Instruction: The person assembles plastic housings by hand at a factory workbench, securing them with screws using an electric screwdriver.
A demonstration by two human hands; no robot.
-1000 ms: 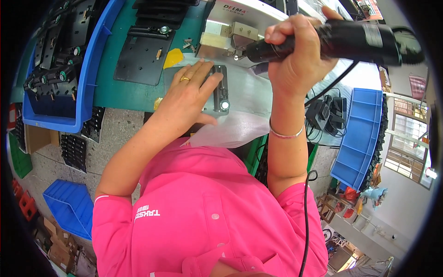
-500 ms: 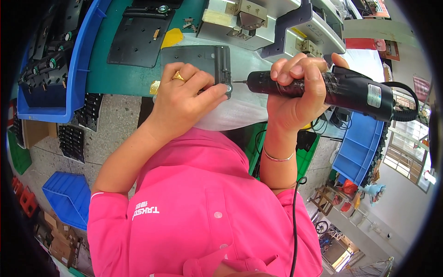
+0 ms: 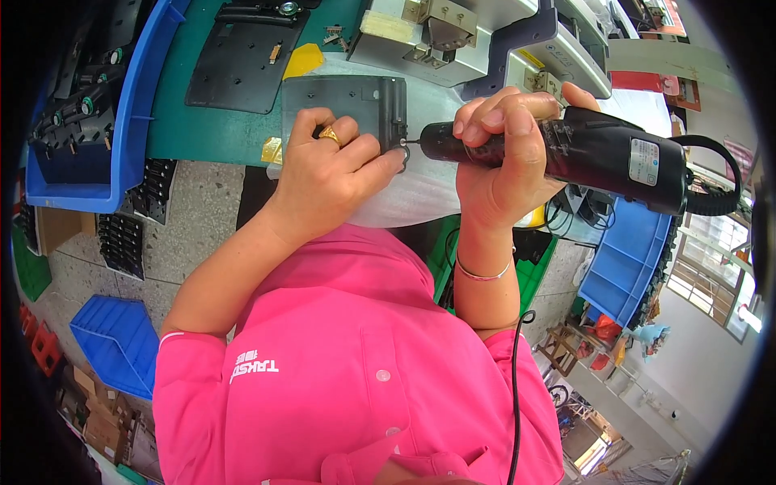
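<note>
My right hand [image 3: 505,153] is wrapped round a black electric screwdriver [image 3: 598,162] held level, its cord leaving the far right end. The thin bit points left and meets the right edge of a dark flat panel [image 3: 335,93] with a thick tube-like edge. My left hand [image 3: 331,174] grips the panel's near corner, thumb beside the bit tip, fingers bent over the surface. Whatever sits right under the thumb is hidden. Beyond lies a similar dark panel [image 3: 246,65] with a small brass-coloured part on it.
Metal fixtures [image 3: 453,32] stand at the back of the green bench [image 3: 182,105]. At the left, a blue bin [image 3: 133,121] holds several dark panels. Small metal parts [image 3: 334,37] and yellow tape [image 3: 303,61] lie near the panels. Another blue bin [image 3: 618,263] is at the right.
The screwdriver has moved slightly left, bringing its bit against the panel's edge. My left hand stays on the panel, its thumb shifted a little.
</note>
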